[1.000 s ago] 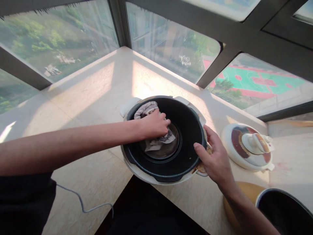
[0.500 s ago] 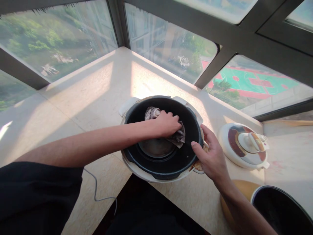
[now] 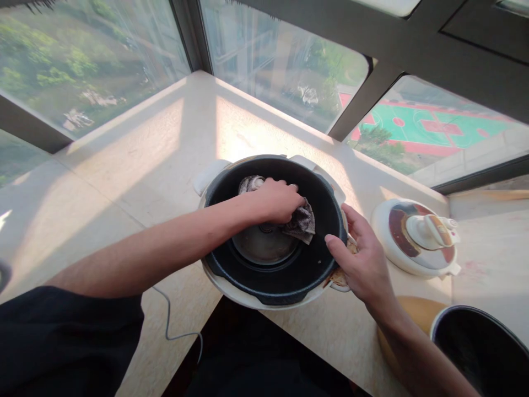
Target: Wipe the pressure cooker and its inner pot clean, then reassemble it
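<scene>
An electric pressure cooker (image 3: 268, 298) without its lid stands on the pale counter, its dark inside facing up. My left hand (image 3: 278, 199) reaches into it, closed over a crumpled grey-brown cloth (image 3: 303, 221); the cloth sticks out on both sides of the fingers. Below the hand the round greyish bottom of the cooker shows. My right hand (image 3: 359, 255) grips the cooker's right rim, thumb on the inner edge and fingers around the outside by the stained side handle (image 3: 339, 280).
A white and brown cooker lid (image 3: 417, 237) lies to the right. Nearer, a black inner pot (image 3: 481, 353) stands beside a tan round board (image 3: 407, 309). A grey cord (image 3: 168, 314) runs over the counter (image 3: 119, 171) at left. Window panes (image 3: 285, 60) border the counter's back.
My left hand and the cloth have shifted slightly within the cooker. My right hand keeps its hold on the rim. The whole view has moved a little.
</scene>
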{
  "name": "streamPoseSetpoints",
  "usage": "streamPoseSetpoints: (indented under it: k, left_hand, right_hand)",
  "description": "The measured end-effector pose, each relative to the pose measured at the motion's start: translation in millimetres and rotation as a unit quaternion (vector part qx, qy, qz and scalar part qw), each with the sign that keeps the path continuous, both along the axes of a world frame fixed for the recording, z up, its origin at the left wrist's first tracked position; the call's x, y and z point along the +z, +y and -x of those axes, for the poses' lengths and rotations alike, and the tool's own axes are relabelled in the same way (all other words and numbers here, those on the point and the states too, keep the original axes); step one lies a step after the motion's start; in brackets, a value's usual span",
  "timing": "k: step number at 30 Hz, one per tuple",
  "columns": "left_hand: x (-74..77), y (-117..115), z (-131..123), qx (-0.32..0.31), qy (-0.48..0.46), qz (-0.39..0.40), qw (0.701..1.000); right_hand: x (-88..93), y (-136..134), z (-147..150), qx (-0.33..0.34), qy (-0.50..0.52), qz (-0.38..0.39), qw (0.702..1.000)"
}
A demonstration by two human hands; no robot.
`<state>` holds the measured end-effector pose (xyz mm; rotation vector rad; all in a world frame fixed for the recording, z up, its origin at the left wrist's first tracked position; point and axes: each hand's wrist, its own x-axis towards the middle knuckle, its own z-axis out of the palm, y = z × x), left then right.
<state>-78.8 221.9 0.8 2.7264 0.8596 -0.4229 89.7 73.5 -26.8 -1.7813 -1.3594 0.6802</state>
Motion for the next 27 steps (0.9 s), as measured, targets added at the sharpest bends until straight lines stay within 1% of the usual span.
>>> streamPoseSetpoints:
  k: [7, 11, 16, 21, 24, 27]
  left_hand:
    - [2.3, 2.3, 1.3, 0.008, 0.0, 0.011, 1.0]
    - [1.3, 4.6, 2.1, 0.0, 0.002, 0.005, 1.0]
    - [-2.4, 8.5, 2.5, -0.007, 0.001, -0.001, 1.0]
    - [-1.9, 5.2, 3.0, -0.02, 0.003, -0.02, 1.0]
    - [-3.4, 2.0, 2.8, -0.013, 0.003, -0.033, 0.999]
    - [-5.3, -0.5, 1.9, 0.01, 0.004, -0.027, 1.0]
  right_hand:
    - [1.4, 0.5, -0.2, 0.006, -0.009, -0.002, 1.0]
    - [1.2, 1.5, 0.0, 0.006, -0.016, -0.005, 1.0]
    - [-0.2, 3.0, 1.0, -0.01, -0.015, -0.011, 1.0]
    - [-1.0, 5.5, 3.1, -0.014, -0.002, -0.008, 1.0]
    - [-3.7, 7.6, 3.9, -0.009, 0.011, -0.015, 1.0]
    - [-8.0, 10.1, 4.0, -0.01, 0.021, -0.027, 0.999]
